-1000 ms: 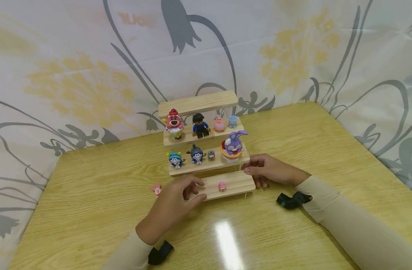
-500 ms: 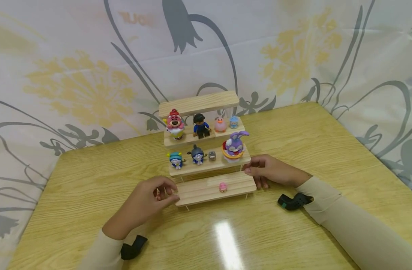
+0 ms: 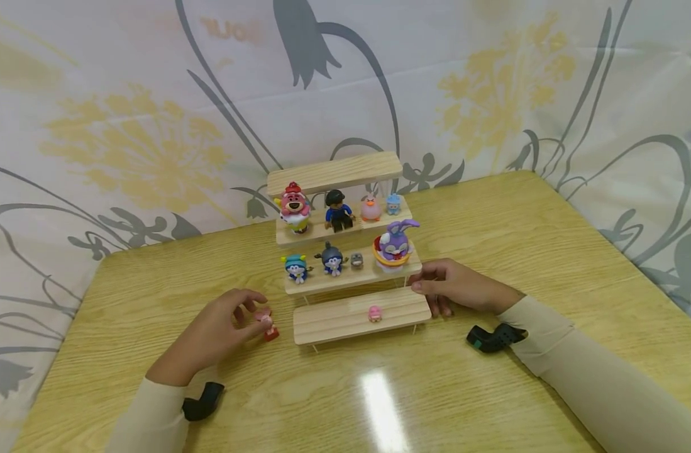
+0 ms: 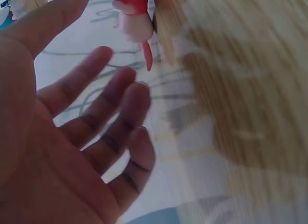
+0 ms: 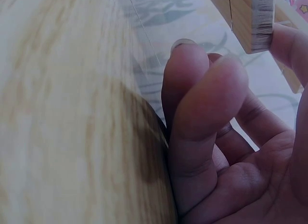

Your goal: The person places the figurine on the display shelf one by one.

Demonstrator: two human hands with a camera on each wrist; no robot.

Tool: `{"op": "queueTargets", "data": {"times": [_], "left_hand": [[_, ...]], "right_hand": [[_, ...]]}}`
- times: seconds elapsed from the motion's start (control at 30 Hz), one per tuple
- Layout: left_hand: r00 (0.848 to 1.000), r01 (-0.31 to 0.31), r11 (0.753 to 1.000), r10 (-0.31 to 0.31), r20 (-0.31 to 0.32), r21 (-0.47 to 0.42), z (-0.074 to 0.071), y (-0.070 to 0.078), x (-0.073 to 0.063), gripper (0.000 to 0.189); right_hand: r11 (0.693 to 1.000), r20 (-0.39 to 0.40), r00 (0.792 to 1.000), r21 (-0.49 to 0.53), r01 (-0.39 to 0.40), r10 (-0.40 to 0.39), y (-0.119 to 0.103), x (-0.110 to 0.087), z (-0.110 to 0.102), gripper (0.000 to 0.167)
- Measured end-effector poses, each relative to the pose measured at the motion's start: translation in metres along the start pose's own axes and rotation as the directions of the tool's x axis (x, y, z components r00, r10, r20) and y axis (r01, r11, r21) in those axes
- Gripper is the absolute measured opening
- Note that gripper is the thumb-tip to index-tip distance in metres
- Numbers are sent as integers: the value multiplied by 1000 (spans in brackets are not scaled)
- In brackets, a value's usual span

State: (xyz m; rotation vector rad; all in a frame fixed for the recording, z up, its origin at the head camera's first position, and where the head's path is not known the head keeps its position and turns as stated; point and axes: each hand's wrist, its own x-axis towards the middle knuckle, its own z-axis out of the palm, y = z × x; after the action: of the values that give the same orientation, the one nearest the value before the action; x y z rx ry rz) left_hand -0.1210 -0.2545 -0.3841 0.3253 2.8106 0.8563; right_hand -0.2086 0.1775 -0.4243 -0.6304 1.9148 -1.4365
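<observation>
A tiered wooden display shelf (image 3: 345, 324) stands mid-table. Left of its lowest step, a small pink-and-red figurine (image 3: 270, 327) with pointed ears stands on the table. My left hand (image 3: 223, 327) is at this figurine, thumb in front and fingers behind. In the left wrist view the fingers (image 4: 127, 106) are spread and loosely bent, with the figurine (image 4: 134, 21) past their tips. My right hand (image 3: 458, 286) holds the right end of the lowest step between thumb and forefinger; its other fingers (image 5: 192, 84) curl low by the tabletop. A tiny pink figure (image 3: 375, 313) sits on that step.
On the middle step are two blue figures (image 3: 296, 268), a small grey one (image 3: 356, 260) and a purple rabbit in a bowl (image 3: 395, 245). Above them stand a pink bear (image 3: 294, 207), a capped toy man (image 3: 338, 211) and two little figures (image 3: 370, 209). A patterned cloth (image 3: 153, 126) hangs behind.
My left hand has moved left from over the lowest step, past its left end, to the pink-and-red figurine on the table. The right hand stays at the shelf's right end.
</observation>
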Motion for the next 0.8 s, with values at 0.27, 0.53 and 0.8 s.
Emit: {"op": "queueTargets", "data": {"times": [0.27, 0.53, 0.8], "left_hand": [[999, 29, 998, -31, 42, 56, 2, -3, 2, 44], [996, 53, 997, -56, 67, 49, 2, -2, 2, 47], [994, 79, 997, -79, 76, 7, 2, -2, 2, 45]], "right_hand": [[1000, -12, 1000, -26, 12, -12, 1, -1, -1, 42], [1000, -1, 1000, -19, 21, -21, 0, 0, 0, 46], [1000, -8, 1000, -19, 6, -6, 0, 0, 0, 46]]}}
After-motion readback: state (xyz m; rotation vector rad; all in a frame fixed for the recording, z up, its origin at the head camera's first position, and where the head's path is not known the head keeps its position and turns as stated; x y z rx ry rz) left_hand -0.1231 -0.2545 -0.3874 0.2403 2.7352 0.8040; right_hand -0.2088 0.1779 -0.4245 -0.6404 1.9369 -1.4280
